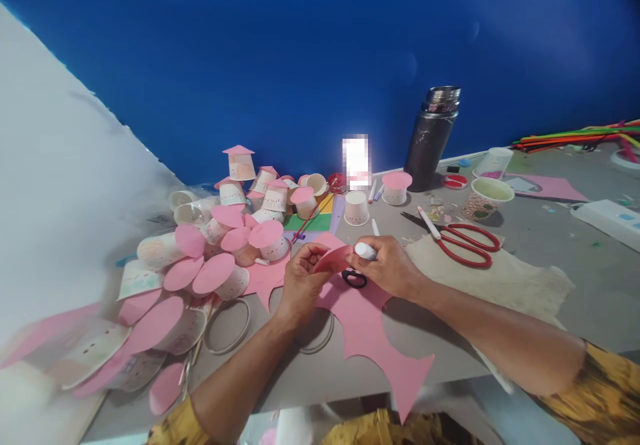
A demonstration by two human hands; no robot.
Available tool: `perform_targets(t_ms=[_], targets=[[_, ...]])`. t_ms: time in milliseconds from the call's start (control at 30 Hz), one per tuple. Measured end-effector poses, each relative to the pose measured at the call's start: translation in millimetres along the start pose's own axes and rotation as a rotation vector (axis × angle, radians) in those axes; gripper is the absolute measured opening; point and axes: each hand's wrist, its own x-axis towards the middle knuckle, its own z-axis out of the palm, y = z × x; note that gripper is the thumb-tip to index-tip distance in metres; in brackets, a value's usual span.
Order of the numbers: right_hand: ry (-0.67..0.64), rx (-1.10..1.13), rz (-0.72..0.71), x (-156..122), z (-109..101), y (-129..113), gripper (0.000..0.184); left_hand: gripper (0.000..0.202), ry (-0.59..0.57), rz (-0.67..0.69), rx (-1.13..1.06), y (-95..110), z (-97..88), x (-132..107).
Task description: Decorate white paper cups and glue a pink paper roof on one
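Pink curved paper [334, 259] seems mid-shaping, left hand [304, 277] pinching it, right hand [393, 263] holding white cylindrical tube [365, 251]; next likely needs steadiness

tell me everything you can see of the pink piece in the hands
The pink piece is thin, apparently paper or foam, with a curved edge, held tilted over the larger pink cut-out. The left hand grips one side; the right hand, holding a white tube, meets the other. Part of its outline is hidden.
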Motion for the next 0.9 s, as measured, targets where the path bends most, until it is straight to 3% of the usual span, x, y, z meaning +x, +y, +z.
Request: perform_targets(t_ms=[233, 333, 467, 600, 700, 900], targets=[[-0.06, 0.129, 0.106, -1, -5, -8, 0.029, 0.036, 0.01, -0.081, -0.248, 1, 1.6, 3], [-0.069, 0.097, 0.091, -1, 4, -5, 0.033, 0.037, -0.002, -0.074, -0.29, 0, 2.8, 2], [0.013, 0.021, 0.069, 1, 14, 3, 0.034, 0.035, -0.031, -0.071, -0.273, -4, 5.0, 0], [0.018, -0.075, -0.004, 4, 9, 6, 0.03, 0.039, -0.107, -0.095, -0.242, -4, 2.0, -1], [-0.035, -0.24, -0.027, 5, -2, 5, 0.027, 0.044, -0.141, -0.077, -0.146, 3, -5.9, 2], [-0.239, -0.535, -0.087, 3, -9, 0, 0.013, 0.032, -0.252, 0.046, 0.309, 15, -12.7, 4]])
